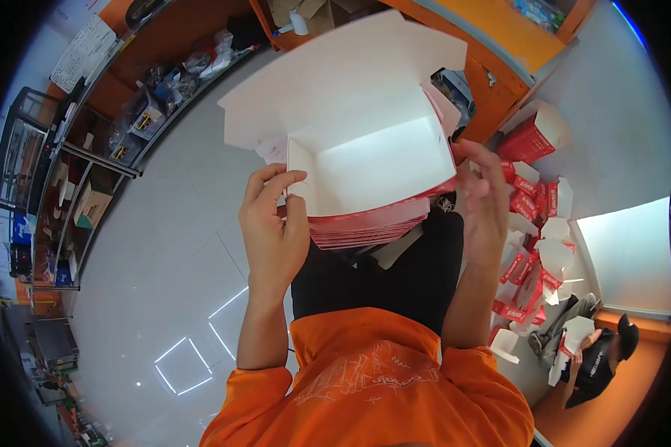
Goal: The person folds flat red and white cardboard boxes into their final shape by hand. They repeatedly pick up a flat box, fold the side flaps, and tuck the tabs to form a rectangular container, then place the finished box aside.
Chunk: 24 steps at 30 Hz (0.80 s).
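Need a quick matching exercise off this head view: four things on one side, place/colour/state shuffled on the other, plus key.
Column 1
1. Open box
2. Left hand
3. Heap of boxes
4. Co-worker

Column 2
A. Red and white, scattered along the picture's right side
B. Lower right, wearing a black cap
C. Mid-picture, with a broad white flap raised at its far side
D. Touching the box's left side

Right pairs: 1-C, 2-D, 3-A, 4-B
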Each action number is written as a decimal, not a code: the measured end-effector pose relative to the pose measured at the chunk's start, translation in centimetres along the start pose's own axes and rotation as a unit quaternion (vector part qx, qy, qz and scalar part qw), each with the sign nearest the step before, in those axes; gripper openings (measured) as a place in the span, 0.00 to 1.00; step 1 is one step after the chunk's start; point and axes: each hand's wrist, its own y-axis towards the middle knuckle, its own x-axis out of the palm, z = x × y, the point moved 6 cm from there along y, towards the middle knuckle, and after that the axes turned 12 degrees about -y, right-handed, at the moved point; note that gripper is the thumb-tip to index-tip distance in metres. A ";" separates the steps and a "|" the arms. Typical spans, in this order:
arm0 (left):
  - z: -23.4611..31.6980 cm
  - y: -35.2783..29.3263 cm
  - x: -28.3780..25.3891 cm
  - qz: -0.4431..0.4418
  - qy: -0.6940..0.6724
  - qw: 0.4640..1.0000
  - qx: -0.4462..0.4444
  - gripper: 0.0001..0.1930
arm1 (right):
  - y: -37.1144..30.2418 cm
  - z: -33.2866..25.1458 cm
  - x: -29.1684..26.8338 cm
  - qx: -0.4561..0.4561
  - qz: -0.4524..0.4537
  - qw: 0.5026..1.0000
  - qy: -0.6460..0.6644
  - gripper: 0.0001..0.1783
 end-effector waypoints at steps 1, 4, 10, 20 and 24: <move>-0.2 -0.2 0.0 -0.002 0.019 1.000 -0.005 0.15 | -0.3 -0.2 0.5 -0.026 -0.025 0.999 -0.019 0.22; -0.3 -0.5 -0.5 0.008 0.120 0.991 0.058 0.13 | -0.2 0.2 1.4 -0.072 -0.091 0.981 -0.156 0.19; 6.2 -1.0 4.8 -0.211 0.078 0.949 0.222 0.17 | -0.8 1.6 0.8 -0.089 -0.138 0.974 -0.153 0.29; 6.9 -1.0 11.2 -0.442 0.192 0.835 0.265 0.17 | -2.5 2.4 0.5 -0.070 -0.081 0.984 -0.141 0.27; 7.3 -2.0 11.1 -0.454 0.235 0.820 0.258 0.17 | -3.5 2.9 0.3 -0.073 -0.070 0.986 -0.133 0.26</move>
